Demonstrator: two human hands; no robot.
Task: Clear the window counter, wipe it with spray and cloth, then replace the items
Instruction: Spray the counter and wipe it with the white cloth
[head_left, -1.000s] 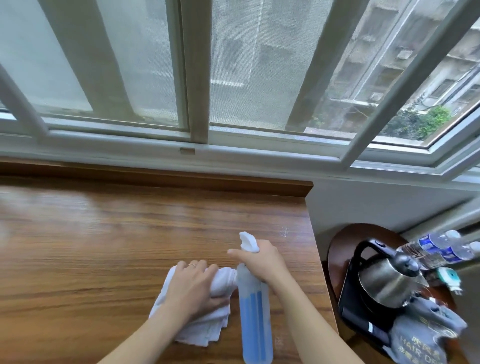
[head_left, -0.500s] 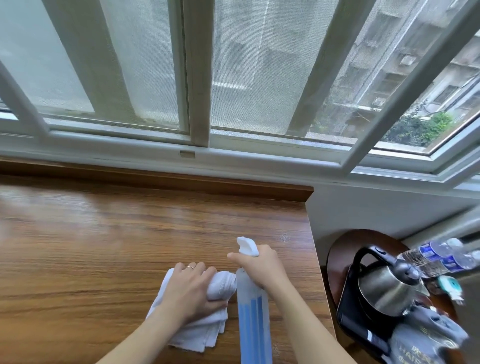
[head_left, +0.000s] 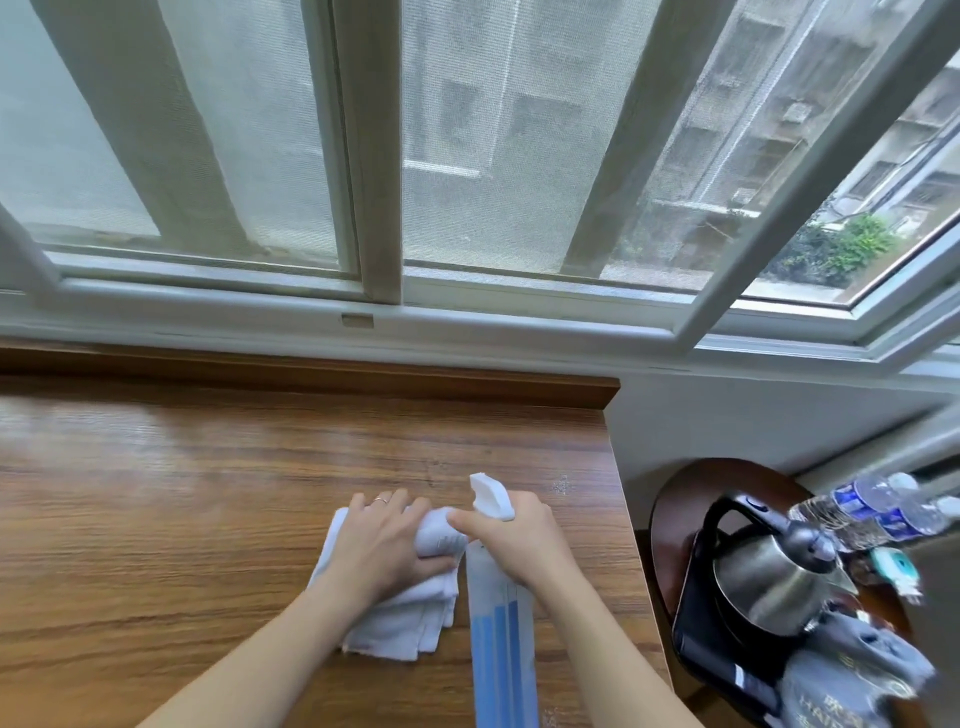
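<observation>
Nearest the onlooker, two bare forearms reach over the wooden counter (head_left: 208, 509) below the window. The right hand (head_left: 519, 540) is curled round the neck of a spray bottle (head_left: 501, 639), forefinger stretched across the front as if onto the trigger; the white nozzle (head_left: 488, 496) points away toward the window. The bottle's clear body shows blue stripes and runs out of the lower edge of view, so whether it stands on the wood or is held off it cannot be told. The left hand (head_left: 387, 540), a ring on one finger, grips a bunched fold of the white cloth (head_left: 395, 618) while the rest of the cloth lies folded flat on the counter, just beside the bottle. Judged from this hold, sprayer and cloth are kept together so that wetting and wiping can follow each other directly; the wiping step appears to be in hand.

A few pale specks, possibly droplets, lie on the wood beyond the right hand. No other items show on the visible counter, which suggests the clearing step is done.

To the right, lower than the counter, a round dark side table (head_left: 675, 499) carries a steel kettle (head_left: 763, 577) on a black tray, two water bottles (head_left: 872, 506) with blue labels, and a grey pouch (head_left: 841, 686) printed with letters that seem to read "HAIR"; the rest is too blurred to read.

Farthest, the white window frame (head_left: 384, 208) holds mesh screens, with grey buildings and greenery outside.
</observation>
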